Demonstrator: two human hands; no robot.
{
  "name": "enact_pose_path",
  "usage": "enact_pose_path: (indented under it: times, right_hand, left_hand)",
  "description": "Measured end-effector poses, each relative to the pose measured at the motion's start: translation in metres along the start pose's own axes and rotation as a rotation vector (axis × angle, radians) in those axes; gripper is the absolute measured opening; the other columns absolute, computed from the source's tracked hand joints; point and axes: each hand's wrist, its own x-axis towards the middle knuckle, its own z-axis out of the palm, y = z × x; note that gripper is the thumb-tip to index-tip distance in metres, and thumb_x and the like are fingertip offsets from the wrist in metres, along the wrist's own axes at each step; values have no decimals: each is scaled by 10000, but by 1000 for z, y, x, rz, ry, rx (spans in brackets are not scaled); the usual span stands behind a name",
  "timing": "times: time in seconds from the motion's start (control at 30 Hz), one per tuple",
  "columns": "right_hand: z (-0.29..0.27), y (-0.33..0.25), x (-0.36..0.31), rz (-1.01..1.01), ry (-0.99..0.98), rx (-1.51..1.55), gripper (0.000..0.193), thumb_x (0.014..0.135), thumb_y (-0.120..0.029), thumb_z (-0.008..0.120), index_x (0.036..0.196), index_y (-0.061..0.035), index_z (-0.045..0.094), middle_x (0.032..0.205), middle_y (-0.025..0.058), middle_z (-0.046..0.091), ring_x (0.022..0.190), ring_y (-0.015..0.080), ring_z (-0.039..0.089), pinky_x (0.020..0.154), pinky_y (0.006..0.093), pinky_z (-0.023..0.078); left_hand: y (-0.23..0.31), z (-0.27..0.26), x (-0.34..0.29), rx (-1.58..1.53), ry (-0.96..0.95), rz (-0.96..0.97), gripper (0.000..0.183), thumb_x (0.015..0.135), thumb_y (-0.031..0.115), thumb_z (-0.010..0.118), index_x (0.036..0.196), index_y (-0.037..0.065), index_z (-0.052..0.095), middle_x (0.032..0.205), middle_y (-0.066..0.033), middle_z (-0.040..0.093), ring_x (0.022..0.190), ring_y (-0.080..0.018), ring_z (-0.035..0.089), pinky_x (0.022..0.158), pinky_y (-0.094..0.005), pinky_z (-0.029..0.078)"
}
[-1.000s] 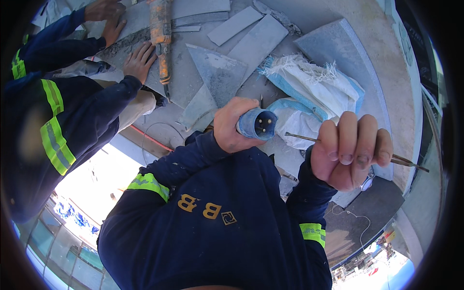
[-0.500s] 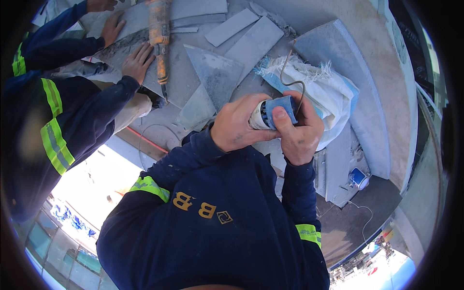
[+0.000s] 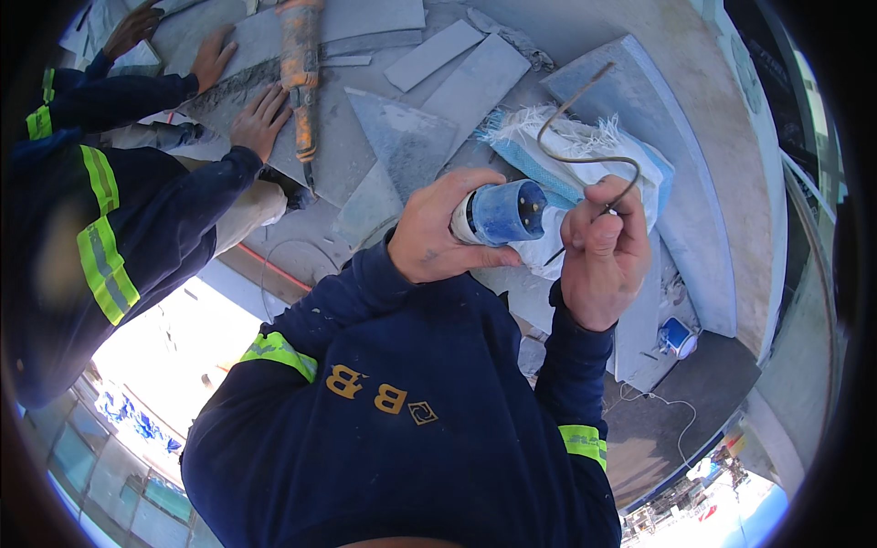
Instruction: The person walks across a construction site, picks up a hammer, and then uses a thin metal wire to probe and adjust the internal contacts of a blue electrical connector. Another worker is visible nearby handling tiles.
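My left hand (image 3: 437, 239) is wrapped around the white body of a blue industrial plug (image 3: 501, 213), fingers closed firmly on it, its round blue face with the metal pins turned toward my right hand. My right hand (image 3: 601, 251) sits just beside the plug's face, fingers pinched shut on the lower end of a thin bent wire (image 3: 585, 137), which curls up and away from my knuckles in a loop. Both my dark blue sleeves with yellow reflective bands come up from below. Just behind the plug lies a white and blue woven sack (image 3: 585, 151) with a frayed edge, resting on grey stone slabs (image 3: 402, 137) that are scattered flat on the floor. Off to my left, a co-worker in the same kind of dark jacket with yellow bands presses a hand (image 3: 260, 119) on a slab beside an orange power tool (image 3: 300, 68). Farther right, a small blue roll (image 3: 678, 336) sits near a thin white cable (image 3: 667, 411).
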Motion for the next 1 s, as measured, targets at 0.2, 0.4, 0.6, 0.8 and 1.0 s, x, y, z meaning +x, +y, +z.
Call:
enact_pose_path:
  times: [0.2,0.4,0.6,0.8,1.0]
  right_hand:
    - [-18,-37,-2,-291,-51,295,247,980,-289,578,1070,-60,593,1009,67,519,791,188,559,681,301,465]
    - [-4,-54,-26,-484,-19,-80,258,972,-281,581,1023,-30,550,967,138,565,804,254,646,619,303,589]
    - [5,-47,-36,-523,-57,-273,207,957,-160,609,1092,-26,528,907,162,627,819,273,657,626,360,584]
    - [5,-44,-32,-522,-122,-288,202,955,-122,607,1095,-26,499,886,172,644,796,275,659,624,378,589]
    - [7,-43,-30,-522,-99,-278,206,959,-123,600,1105,-20,499,894,178,646,801,280,661,640,392,604]
  left_hand:
    - [-22,1,-14,-164,-42,198,865,628,221,937,1300,38,423,1122,-171,589,976,-250,622,845,-346,490]
    - [-22,7,-16,-32,84,352,867,625,176,936,1287,36,394,1060,-187,597,925,-244,617,791,-338,503]
    - [-19,11,-17,91,195,400,856,612,180,933,1274,16,416,1036,-189,616,900,-276,634,762,-352,514]
    - [-18,12,-17,49,214,404,815,586,166,925,1248,4,478,1033,-186,645,895,-326,661,771,-399,530]
    - [-18,15,-19,59,224,386,823,576,166,928,1246,8,477,1039,-185,643,896,-330,660,772,-398,530]
